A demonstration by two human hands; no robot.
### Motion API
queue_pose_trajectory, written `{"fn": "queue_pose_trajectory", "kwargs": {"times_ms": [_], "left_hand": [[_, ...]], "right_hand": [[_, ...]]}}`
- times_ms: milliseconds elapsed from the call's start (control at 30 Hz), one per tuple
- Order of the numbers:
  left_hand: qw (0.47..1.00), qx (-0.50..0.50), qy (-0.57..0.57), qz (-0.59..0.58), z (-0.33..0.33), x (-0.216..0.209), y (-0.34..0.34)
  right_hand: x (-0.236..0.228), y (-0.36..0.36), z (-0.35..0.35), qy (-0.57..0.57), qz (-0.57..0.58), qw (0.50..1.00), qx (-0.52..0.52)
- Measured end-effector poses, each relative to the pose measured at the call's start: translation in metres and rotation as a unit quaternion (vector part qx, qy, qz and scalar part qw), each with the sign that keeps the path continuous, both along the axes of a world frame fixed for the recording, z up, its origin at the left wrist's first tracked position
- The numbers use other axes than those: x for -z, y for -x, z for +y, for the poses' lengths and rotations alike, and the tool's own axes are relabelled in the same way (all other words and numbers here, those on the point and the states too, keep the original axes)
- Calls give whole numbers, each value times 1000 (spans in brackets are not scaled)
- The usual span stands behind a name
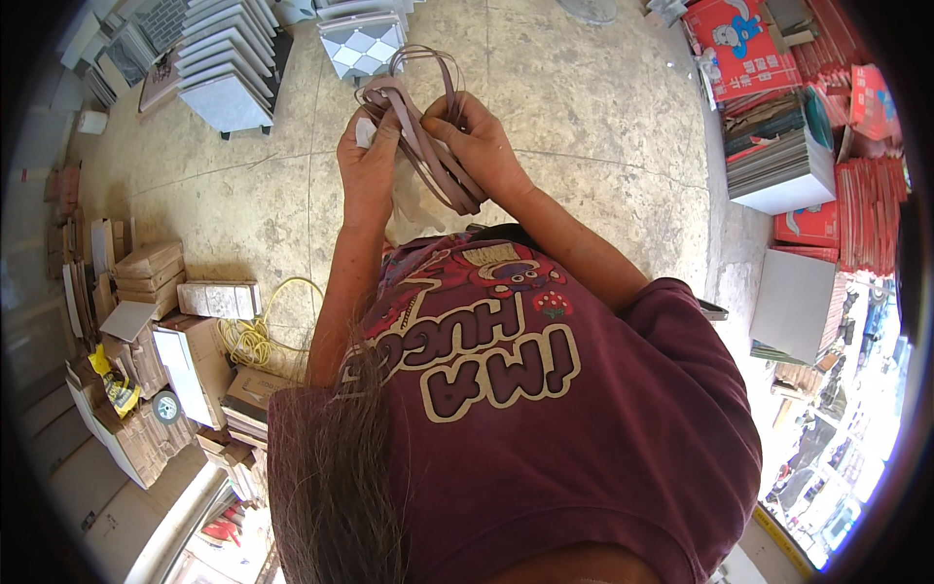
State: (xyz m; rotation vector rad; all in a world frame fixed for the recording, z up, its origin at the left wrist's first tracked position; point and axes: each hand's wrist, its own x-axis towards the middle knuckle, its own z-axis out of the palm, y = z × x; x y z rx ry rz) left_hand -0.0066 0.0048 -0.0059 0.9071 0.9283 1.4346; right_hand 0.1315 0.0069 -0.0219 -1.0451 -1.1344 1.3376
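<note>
A looped bundle of flat, mauve-brown strap (449, 183) is held up in front of my chest, above the floor. My left hand (368, 175) is closed on the left side of the loops, thumb up. A small white piece (365, 132) shows at its fingers; I cannot tell what it is. My right hand (484, 154) pinches the strap on the other side between thumb and fingers. Thin loops stick up beyond both hands, and thicker ones hang down between my wrists.
Tile sample racks (229, 102) and a patterned tile panel (362, 49) stand ahead on the concrete floor (574, 88). Red cartons (744, 49) and stacked tiles (783, 175) line the right. Cardboard boxes (149, 273) and a coiled yellow cord (248, 341) lie left.
</note>
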Motion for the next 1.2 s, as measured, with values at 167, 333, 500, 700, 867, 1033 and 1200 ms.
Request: {"fn": "queue_pose_trajectory", "kwargs": {"times_ms": [167,333,500,700,867,1033,1200], "left_hand": [[1000,13,16,-8,0,3,4],[1000,14,0,1,1,7,4],[998,-7,19,58,3,11,1],[995,-33,-9,90,0,15,-2],[997,-15,33,61,-2,9,1],[998,-3,46,46,-4,2,2],[994,-13,-8,108,-1,13,5]], "right_hand": [[2,0,2,14,14,1000,-13],[-4,-2,0,20,30,999,-38],[-12,-1,-6,34,29,998,-39],[-14,4,-10,-16,-45,998,-40],[-23,3,-9,-7,-78,995,-58],[-19,5,-9,-45,-146,988,-37],[-19,6,-10,-68,-186,980,-2]]}}
